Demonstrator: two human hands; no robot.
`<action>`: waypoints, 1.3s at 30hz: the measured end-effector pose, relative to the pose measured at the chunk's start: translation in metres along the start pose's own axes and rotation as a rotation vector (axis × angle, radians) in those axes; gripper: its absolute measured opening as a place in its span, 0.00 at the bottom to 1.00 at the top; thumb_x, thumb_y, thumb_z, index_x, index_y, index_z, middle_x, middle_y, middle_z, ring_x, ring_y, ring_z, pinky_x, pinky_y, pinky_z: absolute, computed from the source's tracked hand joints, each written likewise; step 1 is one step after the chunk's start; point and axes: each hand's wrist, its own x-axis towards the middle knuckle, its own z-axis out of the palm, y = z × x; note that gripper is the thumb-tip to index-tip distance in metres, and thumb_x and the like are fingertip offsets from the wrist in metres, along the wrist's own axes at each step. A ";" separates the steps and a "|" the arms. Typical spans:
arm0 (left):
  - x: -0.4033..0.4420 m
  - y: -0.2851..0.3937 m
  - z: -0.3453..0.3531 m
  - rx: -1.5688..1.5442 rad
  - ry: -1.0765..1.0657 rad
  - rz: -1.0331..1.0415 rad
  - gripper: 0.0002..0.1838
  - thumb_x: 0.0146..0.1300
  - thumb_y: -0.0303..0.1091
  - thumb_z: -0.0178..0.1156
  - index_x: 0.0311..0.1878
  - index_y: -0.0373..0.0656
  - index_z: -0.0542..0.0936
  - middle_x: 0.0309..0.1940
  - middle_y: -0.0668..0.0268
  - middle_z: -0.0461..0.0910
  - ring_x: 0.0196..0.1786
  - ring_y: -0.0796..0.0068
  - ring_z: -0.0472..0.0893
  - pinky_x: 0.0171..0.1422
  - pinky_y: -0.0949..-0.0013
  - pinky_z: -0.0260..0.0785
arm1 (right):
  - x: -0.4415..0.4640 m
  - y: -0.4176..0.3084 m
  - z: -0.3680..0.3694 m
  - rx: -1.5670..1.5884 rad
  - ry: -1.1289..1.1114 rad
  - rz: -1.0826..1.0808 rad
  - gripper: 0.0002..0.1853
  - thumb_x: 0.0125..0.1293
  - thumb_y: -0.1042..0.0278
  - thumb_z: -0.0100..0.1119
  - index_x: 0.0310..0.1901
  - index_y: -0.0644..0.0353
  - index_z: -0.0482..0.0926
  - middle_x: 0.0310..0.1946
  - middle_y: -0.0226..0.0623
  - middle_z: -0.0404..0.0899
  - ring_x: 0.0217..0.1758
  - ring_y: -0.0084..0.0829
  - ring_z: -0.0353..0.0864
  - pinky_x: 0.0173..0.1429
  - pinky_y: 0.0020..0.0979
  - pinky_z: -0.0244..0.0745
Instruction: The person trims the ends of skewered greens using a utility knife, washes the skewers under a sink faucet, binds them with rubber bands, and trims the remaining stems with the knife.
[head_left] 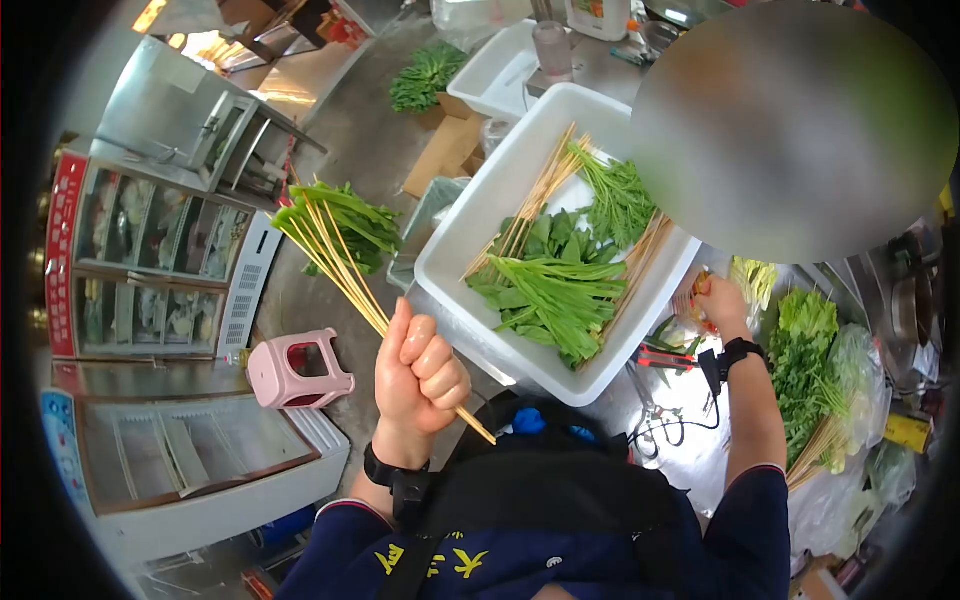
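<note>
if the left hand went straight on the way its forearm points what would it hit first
Probably the left edge of the white tub, though the left hand may be higher and pass over it; depth is unclear here.

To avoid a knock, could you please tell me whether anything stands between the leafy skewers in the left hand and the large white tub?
Nothing visible blocks the leafy skewers in the left hand; the raised wall of the white tub faces them, and the clear plastic beside it seems lower down.
</note>
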 end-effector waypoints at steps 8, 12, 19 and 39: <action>-0.036 -0.036 0.012 0.041 -0.016 0.054 0.25 0.71 0.51 0.26 0.18 0.50 0.53 0.10 0.77 0.44 0.09 0.86 0.42 0.11 0.80 0.32 | 0.014 0.009 0.029 -0.045 0.118 -0.131 0.07 0.45 0.69 0.60 0.29 0.56 0.77 0.31 0.45 0.79 0.38 0.44 0.78 0.43 0.39 0.73; -0.035 -0.042 0.013 0.023 0.036 0.037 0.26 0.71 0.51 0.28 0.17 0.51 0.54 0.09 0.78 0.44 0.10 0.85 0.41 0.12 0.78 0.32 | 0.003 0.024 0.005 0.042 0.011 -0.168 0.11 0.46 0.71 0.59 0.34 0.60 0.80 0.28 0.46 0.79 0.32 0.42 0.79 0.38 0.37 0.73; -0.019 -0.036 0.007 -0.010 -0.035 0.034 0.24 0.71 0.50 0.29 0.18 0.51 0.56 0.09 0.77 0.45 0.10 0.85 0.41 0.12 0.78 0.31 | -0.039 0.024 -0.045 1.015 -0.078 0.069 0.04 0.52 0.74 0.58 0.32 0.61 0.77 0.22 0.29 0.76 0.24 0.18 0.74 0.29 0.19 0.67; -0.031 0.040 -0.023 0.000 0.007 0.039 0.23 0.67 0.56 0.38 0.18 0.55 0.57 0.10 0.80 0.47 0.10 0.87 0.45 0.12 0.79 0.36 | -0.250 -0.182 -0.082 1.203 -1.177 0.016 0.10 0.61 0.74 0.53 0.44 0.65 0.73 0.37 0.30 0.77 0.40 0.17 0.75 0.45 0.20 0.69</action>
